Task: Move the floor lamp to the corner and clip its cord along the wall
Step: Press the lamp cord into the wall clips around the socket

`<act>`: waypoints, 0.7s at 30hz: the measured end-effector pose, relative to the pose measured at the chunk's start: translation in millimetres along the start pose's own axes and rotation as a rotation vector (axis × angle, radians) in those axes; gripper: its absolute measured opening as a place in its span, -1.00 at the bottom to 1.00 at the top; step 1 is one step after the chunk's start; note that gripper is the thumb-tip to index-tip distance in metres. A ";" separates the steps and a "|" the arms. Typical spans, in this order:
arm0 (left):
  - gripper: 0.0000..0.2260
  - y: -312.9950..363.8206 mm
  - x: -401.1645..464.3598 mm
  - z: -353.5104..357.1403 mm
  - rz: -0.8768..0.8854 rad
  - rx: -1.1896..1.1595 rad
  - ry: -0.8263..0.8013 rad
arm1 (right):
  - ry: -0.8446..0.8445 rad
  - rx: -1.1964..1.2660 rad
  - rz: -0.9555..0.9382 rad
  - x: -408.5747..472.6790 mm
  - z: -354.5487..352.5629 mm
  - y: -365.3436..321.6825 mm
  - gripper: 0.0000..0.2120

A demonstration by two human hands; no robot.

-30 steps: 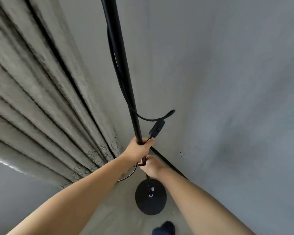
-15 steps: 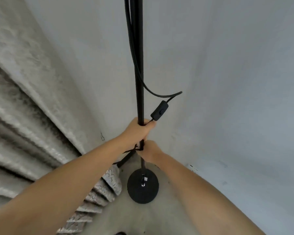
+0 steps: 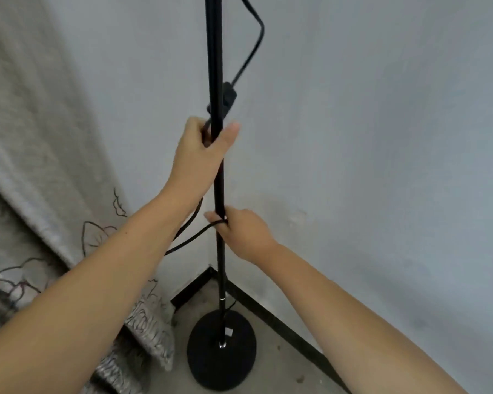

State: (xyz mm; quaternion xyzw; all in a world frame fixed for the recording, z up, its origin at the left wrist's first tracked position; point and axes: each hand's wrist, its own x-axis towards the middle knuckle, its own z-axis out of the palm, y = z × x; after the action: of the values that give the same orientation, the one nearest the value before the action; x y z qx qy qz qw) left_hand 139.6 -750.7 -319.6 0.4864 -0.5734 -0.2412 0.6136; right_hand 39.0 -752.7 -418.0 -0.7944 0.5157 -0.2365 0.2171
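Observation:
The black floor lamp pole (image 3: 215, 66) stands upright in the room corner on its round black base (image 3: 222, 354). My left hand (image 3: 202, 149) is wrapped around the pole at mid height, with part of the black cord under its fingers. Lower down, my right hand (image 3: 244, 231) grips the pole and a loop of the cord (image 3: 192, 237). The cord also hangs down the right of the pole to an inline switch (image 3: 228, 96) just above my left hand. The lamp head is out of view.
Two grey walls meet behind the pole, with a black skirting board (image 3: 282, 322) along the floor. A beige curtain (image 3: 34, 166) with a dark floral pattern hangs on the left, its hem close to the base. The floor is bare concrete.
My hands have moved apart along the pole: the left is higher, the right lower. The view has tilted up, and the switch now lies against the pole.

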 end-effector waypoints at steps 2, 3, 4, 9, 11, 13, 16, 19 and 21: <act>-0.77 -20.5 -22.2 4.8 0.128 -0.124 0.285 | 0.159 0.017 -0.097 -14.6 26.5 29.3 -0.61; -0.79 -29.3 -35.6 6.8 0.220 -0.186 0.397 | 0.209 0.058 -0.125 -22.9 38.9 45.9 -0.62; -0.82 -37.4 -50.5 9.0 0.313 -0.238 0.454 | 0.238 0.113 -0.128 -31.5 50.7 61.9 -0.64; -0.83 -79.0 -123.0 33.4 0.412 -0.337 0.047 | 0.140 0.407 0.240 -66.5 72.6 127.4 -0.73; -0.80 -103.4 -142.9 45.7 0.296 -0.255 -0.117 | -0.095 0.310 0.409 -83.8 64.4 153.0 -0.74; -0.78 -127.8 -148.6 59.3 0.175 -0.165 -0.182 | -0.390 0.197 0.514 -101.5 50.3 177.5 -0.84; -0.75 -149.9 -137.8 79.6 0.102 -0.037 -0.268 | -0.726 0.016 0.590 -118.5 26.1 197.2 -0.64; -0.67 -167.3 -124.0 99.7 -0.005 0.006 -0.315 | -0.800 0.169 0.508 -114.3 10.7 192.5 -0.55; -0.61 -174.5 -117.3 110.5 -0.152 -0.052 -0.336 | -0.683 0.347 0.433 -106.6 9.4 181.7 -0.69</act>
State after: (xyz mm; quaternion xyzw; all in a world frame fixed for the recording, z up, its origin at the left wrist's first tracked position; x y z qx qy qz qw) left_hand 55.1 -757.6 -541.4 0.4649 -0.6231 -0.3794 0.5016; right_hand -123.6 -721.4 -548.6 -0.6523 0.5216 0.0077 0.5499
